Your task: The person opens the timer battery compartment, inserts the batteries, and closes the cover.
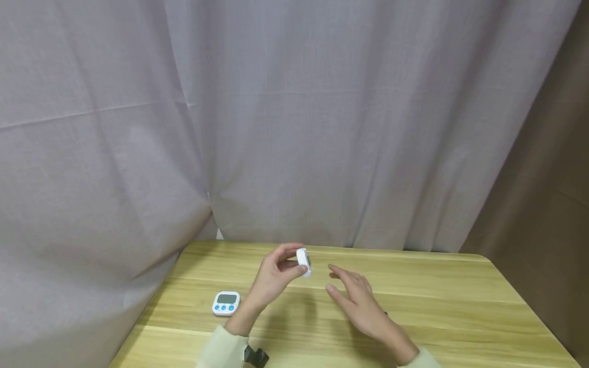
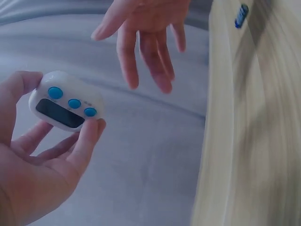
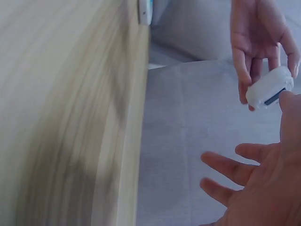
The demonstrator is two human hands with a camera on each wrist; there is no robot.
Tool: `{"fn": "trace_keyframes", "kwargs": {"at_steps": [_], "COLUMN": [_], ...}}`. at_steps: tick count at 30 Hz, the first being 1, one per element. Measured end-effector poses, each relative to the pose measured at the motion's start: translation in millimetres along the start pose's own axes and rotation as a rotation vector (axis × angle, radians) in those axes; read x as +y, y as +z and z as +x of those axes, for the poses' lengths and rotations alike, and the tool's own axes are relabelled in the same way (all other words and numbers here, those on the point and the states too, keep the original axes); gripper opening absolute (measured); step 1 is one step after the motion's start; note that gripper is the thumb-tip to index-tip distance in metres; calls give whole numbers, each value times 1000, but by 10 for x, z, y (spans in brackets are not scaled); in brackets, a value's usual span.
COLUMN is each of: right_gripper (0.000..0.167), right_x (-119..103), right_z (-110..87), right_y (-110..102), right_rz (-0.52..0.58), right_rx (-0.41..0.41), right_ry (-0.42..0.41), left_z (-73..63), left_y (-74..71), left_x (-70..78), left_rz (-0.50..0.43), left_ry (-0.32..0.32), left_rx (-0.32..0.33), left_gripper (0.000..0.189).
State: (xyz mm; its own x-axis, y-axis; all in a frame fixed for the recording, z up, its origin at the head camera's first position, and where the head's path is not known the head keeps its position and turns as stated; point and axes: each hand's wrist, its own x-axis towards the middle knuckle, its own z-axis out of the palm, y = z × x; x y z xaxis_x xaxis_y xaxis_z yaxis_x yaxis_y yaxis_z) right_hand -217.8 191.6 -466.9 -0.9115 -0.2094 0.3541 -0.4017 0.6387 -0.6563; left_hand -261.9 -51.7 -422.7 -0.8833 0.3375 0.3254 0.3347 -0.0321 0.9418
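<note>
My left hand (image 1: 271, 278) holds a white digital timer (image 1: 302, 262) above the table, pinched by its edges between thumb and fingers. In the left wrist view the timer (image 2: 66, 101) shows a dark display and three blue buttons. My right hand (image 1: 361, 301) hovers to the right of it, apart from the timer, with fingers extended and nothing held. A second white timer (image 1: 226, 303) with a grey display and blue buttons lies face up on the table, left of my left forearm.
A small blue cylinder, seemingly a battery (image 2: 241, 16), lies on the wooden table (image 1: 451, 296); my right wrist mostly hides it in the head view. A grey curtain (image 1: 294, 128) hangs behind the table and along its left side.
</note>
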Motion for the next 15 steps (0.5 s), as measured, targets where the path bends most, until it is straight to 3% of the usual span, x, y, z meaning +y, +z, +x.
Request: {"fn": "trace_keyframes", "kwargs": {"at_steps": [6,9,15], "right_gripper": [51,46,39], "right_x": [-64,-82,-136], "right_z": [33,43,45], "right_y": [15,10,-23], "right_rz": [147,231,491], "right_rx": [2,19,75], "right_ry": [72,88,138], "left_z": [17,2,-22], "left_y": [127,195,309], "left_x": [-26,-61,-113], "left_rz": [-92,-135,-155], "left_ry": [-20,1,39], "left_rx": [-12,-16,-57], "left_gripper": [49,49,51]}}
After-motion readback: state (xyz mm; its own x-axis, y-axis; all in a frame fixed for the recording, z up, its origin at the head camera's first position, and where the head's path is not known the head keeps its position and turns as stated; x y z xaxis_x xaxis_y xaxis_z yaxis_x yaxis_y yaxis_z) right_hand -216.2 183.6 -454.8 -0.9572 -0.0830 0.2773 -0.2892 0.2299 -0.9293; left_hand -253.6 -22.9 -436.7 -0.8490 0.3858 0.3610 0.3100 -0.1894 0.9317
